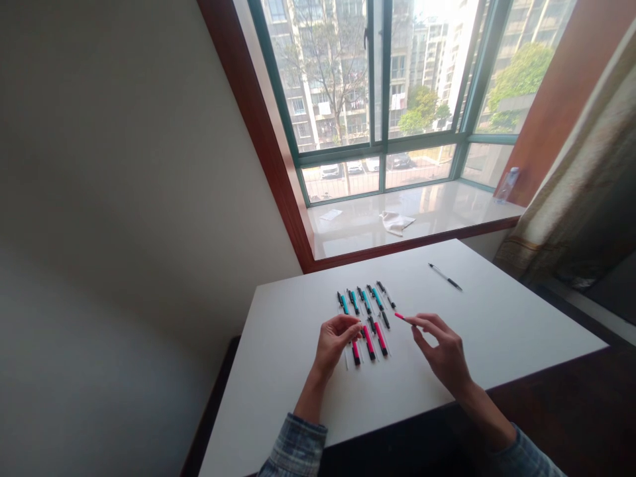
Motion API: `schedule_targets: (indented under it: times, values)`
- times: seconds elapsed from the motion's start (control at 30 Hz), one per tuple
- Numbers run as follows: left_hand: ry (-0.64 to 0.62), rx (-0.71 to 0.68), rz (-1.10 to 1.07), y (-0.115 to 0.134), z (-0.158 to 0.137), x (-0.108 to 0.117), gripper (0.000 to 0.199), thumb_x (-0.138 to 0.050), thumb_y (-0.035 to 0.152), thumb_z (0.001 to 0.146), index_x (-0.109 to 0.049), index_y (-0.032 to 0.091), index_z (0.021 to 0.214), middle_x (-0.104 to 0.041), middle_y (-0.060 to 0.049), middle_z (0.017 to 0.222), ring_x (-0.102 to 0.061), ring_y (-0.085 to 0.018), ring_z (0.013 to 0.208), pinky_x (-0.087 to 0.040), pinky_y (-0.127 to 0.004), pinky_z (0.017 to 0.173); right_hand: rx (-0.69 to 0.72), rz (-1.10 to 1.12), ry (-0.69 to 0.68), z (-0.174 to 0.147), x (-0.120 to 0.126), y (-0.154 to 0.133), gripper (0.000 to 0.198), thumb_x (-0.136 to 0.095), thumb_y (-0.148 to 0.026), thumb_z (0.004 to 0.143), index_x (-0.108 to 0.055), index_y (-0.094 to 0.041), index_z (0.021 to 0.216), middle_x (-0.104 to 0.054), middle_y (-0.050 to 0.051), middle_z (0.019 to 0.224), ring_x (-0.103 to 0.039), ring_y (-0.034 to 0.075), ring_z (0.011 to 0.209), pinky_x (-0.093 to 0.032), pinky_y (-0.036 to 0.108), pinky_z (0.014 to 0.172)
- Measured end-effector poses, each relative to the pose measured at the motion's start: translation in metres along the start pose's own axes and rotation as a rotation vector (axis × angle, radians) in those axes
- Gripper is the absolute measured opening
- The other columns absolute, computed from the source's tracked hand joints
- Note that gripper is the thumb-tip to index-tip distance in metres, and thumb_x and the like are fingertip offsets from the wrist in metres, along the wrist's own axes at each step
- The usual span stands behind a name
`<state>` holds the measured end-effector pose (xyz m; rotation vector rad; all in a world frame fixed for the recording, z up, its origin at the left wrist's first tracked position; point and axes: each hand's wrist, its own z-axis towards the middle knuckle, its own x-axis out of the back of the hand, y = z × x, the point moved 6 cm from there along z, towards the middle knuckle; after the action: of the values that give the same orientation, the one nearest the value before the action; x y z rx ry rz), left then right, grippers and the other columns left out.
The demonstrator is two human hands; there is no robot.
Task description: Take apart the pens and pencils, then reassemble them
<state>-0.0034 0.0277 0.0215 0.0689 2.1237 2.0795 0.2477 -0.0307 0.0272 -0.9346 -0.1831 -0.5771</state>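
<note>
My right hand (446,350) is closed in a pinch, thumb and fingertips on a pink pen part (399,316) with a dark end. Its pink tip points left, a little above the white table. My left hand (332,343) is closed too, its fingertips pressed together over the left end of the pink pen pieces; what they hold, if anything, is too small to make out. Pink-and-black pen barrels (368,343) lie in a row between the hands, thin clear tubes beside them. Behind are several teal-and-black pen barrels (364,302) and a short black pen piece (385,320).
A black-and-clear pen (446,277) lies alone at the far right of the white table (517,324). Past the table's back edge, the window sill (348,242) bears a white cloth (396,222), a paper (330,214) and a clear bottle (507,185). A curtain (561,159) hangs at right.
</note>
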Motion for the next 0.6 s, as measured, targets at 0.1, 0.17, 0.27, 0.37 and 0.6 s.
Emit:
schedule_targets:
  times: [0.1,0.17,0.27,0.37,0.6]
  values:
    - [0.0,-0.007,0.003,0.0,0.001,0.001,0.028,-0.088,0.035,0.073,-0.076,0.014,0.087,-0.075,-0.005,0.077,-0.068,-0.014,0.067,-0.056,-0.024,0.067,0.134,-0.074,-0.169,-0.011,-0.005,0.005,0.03,-0.056,-0.018,0.099,-0.073,-0.032,0.12,-0.068,0.007,0.106,-0.068,0.024,0.096,-0.06,0.039,0.08]
    - [-0.003,-0.012,0.011,0.0,0.001,0.001,0.028,-0.088,0.035,0.074,-0.076,0.014,0.088,-0.075,-0.005,0.078,-0.068,-0.014,0.068,-0.056,-0.024,0.068,0.175,-0.107,-0.266,-0.017,-0.01,0.006,0.034,-0.055,-0.015,0.098,-0.072,-0.033,0.121,-0.068,0.008,0.107,-0.068,0.024,0.095,-0.061,0.038,0.077]
    - [-0.009,-0.021,0.028,0.001,0.001,0.001,0.028,-0.087,0.036,0.074,-0.076,0.014,0.088,-0.075,-0.005,0.079,-0.068,-0.014,0.069,-0.056,-0.025,0.068,0.175,-0.141,-0.363,-0.023,-0.015,0.006,0.037,-0.053,-0.014,0.099,-0.07,-0.033,0.125,-0.066,0.009,0.111,-0.067,0.024,0.096,-0.061,0.039,0.078]
    - [-0.004,-0.02,0.033,0.0,0.002,0.002,0.028,-0.087,0.036,0.074,-0.076,0.014,0.087,-0.075,-0.005,0.079,-0.068,-0.015,0.069,-0.056,-0.025,0.068,0.145,-0.14,-0.413,-0.025,-0.019,0.007,0.036,-0.053,-0.015,0.099,-0.069,-0.034,0.125,-0.066,0.008,0.114,-0.067,0.024,0.099,-0.061,0.038,0.081]
    - [0.011,-0.004,0.009,-0.004,0.002,0.003,0.028,-0.089,0.035,0.071,-0.076,0.014,0.083,-0.074,-0.004,0.076,-0.067,-0.014,0.067,-0.055,-0.025,0.068,0.025,-0.143,-0.359,-0.018,-0.024,0.024,0.024,-0.058,-0.028,0.099,-0.071,-0.031,0.12,-0.068,0.007,0.115,-0.066,0.026,0.109,-0.058,0.042,0.094]
